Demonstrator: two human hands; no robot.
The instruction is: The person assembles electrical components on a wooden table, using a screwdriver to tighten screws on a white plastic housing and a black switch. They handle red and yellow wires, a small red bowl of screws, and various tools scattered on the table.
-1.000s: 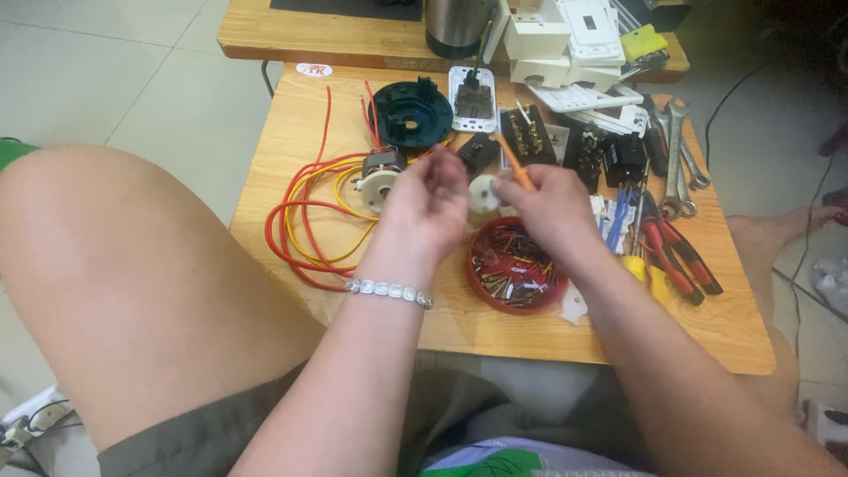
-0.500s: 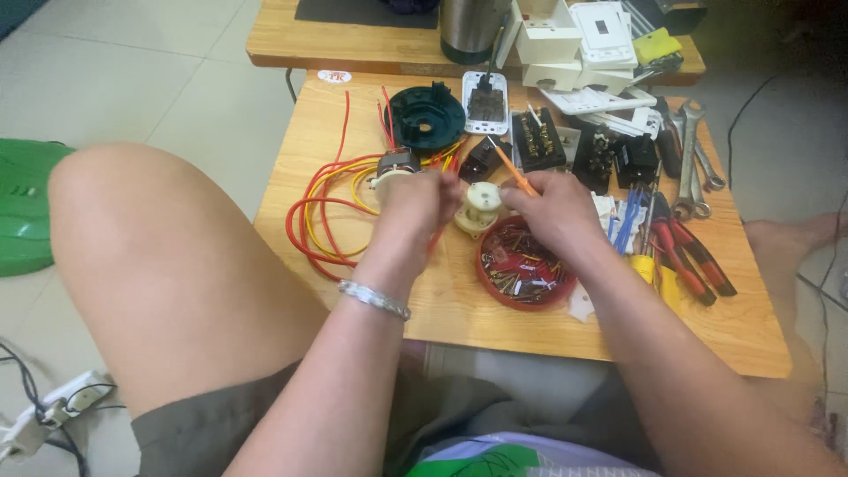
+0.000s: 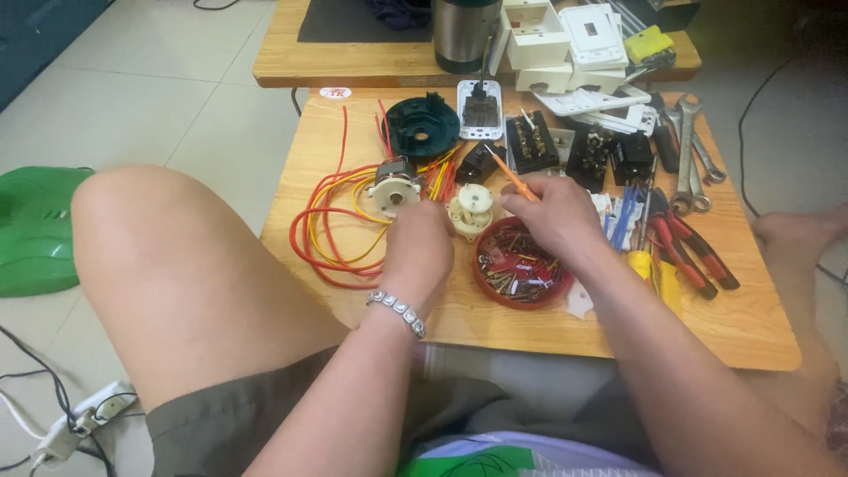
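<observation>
Here, at frame centre, the left hand (image 3: pixel 422 249) closes its fingers on a cream plastic gear part (image 3: pixel 470 210) held just above the wooden table (image 3: pixel 707 318). The right hand (image 3: pixel 555 212) grips an orange-handled screwdriver (image 3: pixel 512 175), above a red dish of screws (image 3: pixel 517 274). Red and yellow wires (image 3: pixel 327 230) lie left.

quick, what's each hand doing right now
Left hand: closed on the small cream round plastic gear part.
Right hand: closed on the thin orange-handled screwdriver.

We see a low wooden table (image 3: pixel 707 327) on a pale tiled floor (image 3: pixel 159 79). Behind the table stands a second wooden table (image 3: pixel 353 66); left of it lies a green plastic piece (image 3: pixel 35 230).
</observation>
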